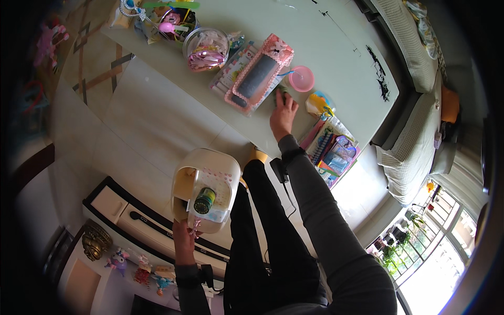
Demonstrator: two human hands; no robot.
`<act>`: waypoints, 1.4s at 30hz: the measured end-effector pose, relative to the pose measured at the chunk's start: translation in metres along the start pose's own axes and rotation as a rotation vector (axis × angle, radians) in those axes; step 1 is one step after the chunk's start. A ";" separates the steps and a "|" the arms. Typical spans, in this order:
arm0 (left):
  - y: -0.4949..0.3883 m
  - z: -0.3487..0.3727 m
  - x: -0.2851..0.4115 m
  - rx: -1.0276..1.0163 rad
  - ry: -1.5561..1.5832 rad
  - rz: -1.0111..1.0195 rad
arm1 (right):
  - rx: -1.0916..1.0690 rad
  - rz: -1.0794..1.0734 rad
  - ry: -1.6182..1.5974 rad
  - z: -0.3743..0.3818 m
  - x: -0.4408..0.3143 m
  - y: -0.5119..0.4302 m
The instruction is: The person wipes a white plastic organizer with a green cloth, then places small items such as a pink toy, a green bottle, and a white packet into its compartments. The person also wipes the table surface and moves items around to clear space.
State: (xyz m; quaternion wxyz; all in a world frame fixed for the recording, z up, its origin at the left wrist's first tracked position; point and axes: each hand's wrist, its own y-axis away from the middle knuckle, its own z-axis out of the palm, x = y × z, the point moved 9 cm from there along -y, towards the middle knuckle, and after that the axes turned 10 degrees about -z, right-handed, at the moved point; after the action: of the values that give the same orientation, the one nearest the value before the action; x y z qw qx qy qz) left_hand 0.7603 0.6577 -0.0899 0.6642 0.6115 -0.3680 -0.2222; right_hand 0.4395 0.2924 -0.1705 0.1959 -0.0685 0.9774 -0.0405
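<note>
My left hand (184, 241) holds a cream plastic organizer box (232, 170) from its lower end, above the floor beside my legs. A small jar (204, 201) with a dark green lid sits in its white, pink-patterned compartment. A pink charm (195, 228) hangs by my fingers. Over on the table (334, 51), my right hand (284, 115) reaches with its fingertips at a small dark green object (281, 91), mostly covered by the fingers. Next to that hand lie a pink-trimmed case with a dark clear window (258, 76) and a pink cup (301, 78).
Clear tubs of trinkets (206, 49) stand at the table's left end. A yellow-and-blue item (319, 104) and a bin of notebooks (334, 147) are right of my hand. A sofa (409, 157) lies beyond. Behind the box runs a low cabinet (145, 224) near several figurines.
</note>
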 end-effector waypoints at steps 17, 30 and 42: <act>-0.002 0.005 0.014 -0.025 -0.057 0.046 | -0.015 -0.118 0.092 -0.058 0.002 0.058; -0.014 0.014 0.015 -0.044 -0.107 0.023 | -0.267 -0.150 -0.148 -0.006 -0.051 0.164; -0.014 0.036 0.018 -0.031 -0.114 0.024 | -0.098 0.135 -0.078 -0.027 0.052 0.053</act>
State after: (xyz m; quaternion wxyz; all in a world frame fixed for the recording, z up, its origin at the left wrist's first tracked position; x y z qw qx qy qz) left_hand 0.7465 0.6186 -0.0998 0.6541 0.5833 -0.4089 -0.2543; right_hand 0.3750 0.3381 -0.1714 0.2325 -0.0135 0.9722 0.0234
